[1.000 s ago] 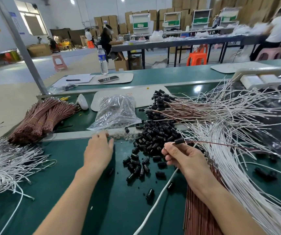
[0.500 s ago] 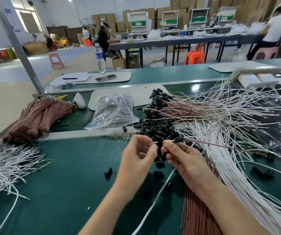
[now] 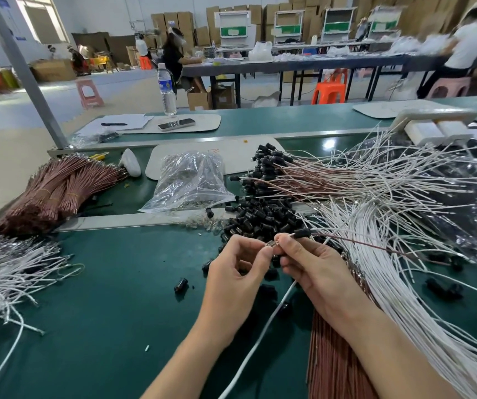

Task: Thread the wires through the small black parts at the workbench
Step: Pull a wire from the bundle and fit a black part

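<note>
pinching one wire (image 3: pixel 375 245); left hand (image 3: pixel 235 273), right hand (image 3: pixel 316 273)

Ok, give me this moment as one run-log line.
step: threading | left hand: pinches small shiny piece | right hand: holds brown wire, black part on it

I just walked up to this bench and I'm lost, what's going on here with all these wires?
A person is assembling wires by hand. The right hand pinches a brown wire with a small black part on it. The left hand pinches a small shiny piece at the wire's end. A pile of loose black parts lies just behind, white wires to the right.
</note>
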The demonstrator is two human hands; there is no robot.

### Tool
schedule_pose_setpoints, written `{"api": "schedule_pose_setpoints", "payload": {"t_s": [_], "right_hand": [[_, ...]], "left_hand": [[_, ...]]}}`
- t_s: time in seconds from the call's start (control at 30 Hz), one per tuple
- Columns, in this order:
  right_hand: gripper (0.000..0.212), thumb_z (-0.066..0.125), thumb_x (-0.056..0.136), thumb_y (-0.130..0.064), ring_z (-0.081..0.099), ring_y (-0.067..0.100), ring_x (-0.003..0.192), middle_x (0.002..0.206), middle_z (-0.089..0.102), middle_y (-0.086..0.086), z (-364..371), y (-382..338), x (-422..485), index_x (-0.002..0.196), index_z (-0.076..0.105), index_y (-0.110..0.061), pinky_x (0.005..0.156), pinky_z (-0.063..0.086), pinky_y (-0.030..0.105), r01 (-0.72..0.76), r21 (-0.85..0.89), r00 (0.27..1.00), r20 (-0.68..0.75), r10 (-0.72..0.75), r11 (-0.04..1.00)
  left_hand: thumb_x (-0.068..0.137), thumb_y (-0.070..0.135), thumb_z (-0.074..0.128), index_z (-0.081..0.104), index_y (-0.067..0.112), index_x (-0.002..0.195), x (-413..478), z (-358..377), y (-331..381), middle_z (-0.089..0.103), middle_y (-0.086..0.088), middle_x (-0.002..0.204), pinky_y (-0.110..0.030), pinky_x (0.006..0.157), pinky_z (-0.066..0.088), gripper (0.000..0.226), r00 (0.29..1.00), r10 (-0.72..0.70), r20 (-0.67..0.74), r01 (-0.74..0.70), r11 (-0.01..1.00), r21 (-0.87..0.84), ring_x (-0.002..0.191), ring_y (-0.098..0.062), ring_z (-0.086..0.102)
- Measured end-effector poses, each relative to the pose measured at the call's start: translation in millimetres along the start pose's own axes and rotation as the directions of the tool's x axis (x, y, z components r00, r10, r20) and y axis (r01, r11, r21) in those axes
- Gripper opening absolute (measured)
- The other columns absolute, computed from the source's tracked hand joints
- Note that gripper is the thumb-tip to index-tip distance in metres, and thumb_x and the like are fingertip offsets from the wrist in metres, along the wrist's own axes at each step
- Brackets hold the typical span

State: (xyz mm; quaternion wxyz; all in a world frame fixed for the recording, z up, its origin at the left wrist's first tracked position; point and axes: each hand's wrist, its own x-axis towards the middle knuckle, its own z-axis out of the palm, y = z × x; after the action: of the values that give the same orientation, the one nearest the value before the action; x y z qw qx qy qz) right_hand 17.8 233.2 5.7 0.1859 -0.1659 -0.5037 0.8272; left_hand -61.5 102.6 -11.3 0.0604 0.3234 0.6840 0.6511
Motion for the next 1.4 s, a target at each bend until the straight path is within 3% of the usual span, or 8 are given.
{"api": "schedule_pose_setpoints", "payload": {"t_s": [0.37, 1.4], "right_hand": [[0.033, 0.083, 0.067, -0.036, 0.067, 0.006, 0.066, 0.085, 0.077, 0.006, -1.1, 0.8, 1.5, 0.091, 0.083, -0.014, 0.064, 0.055, 0.016, 0.013, -0.004, 1.0, -0.014, -0.013, 1.0], [0.035, 0.083, 0.07, -0.034, 0.064, 0.007, 0.066, 0.083, 0.074, 0.006, -4.7, 3.9, 3.6, 0.094, 0.082, -0.009, 0.059, 0.053, 0.017, 0.026, -0.017, 1.0, -0.013, -0.026, 1.0]], "left_hand": [[0.097, 0.03, 0.068, 0.067, 0.032, 0.091, 0.5, 0.6, -0.7, 0.072, 0.01, 0.087, -0.023, 0.07, 0.053, 0.006, 1.0, 0.018, 0.003, -0.018, 1.0, 0.014, 0.078, -0.01, 0.067], [0.097, 0.032, 0.066, 0.066, 0.029, 0.096, -1.1, -0.8, -0.9, 0.071, 0.014, 0.089, -0.013, 0.07, 0.049, 0.004, 0.995, 0.101, 0.026, -0.103, 0.991, 0.08, 0.084, -0.01, 0.068]]}}
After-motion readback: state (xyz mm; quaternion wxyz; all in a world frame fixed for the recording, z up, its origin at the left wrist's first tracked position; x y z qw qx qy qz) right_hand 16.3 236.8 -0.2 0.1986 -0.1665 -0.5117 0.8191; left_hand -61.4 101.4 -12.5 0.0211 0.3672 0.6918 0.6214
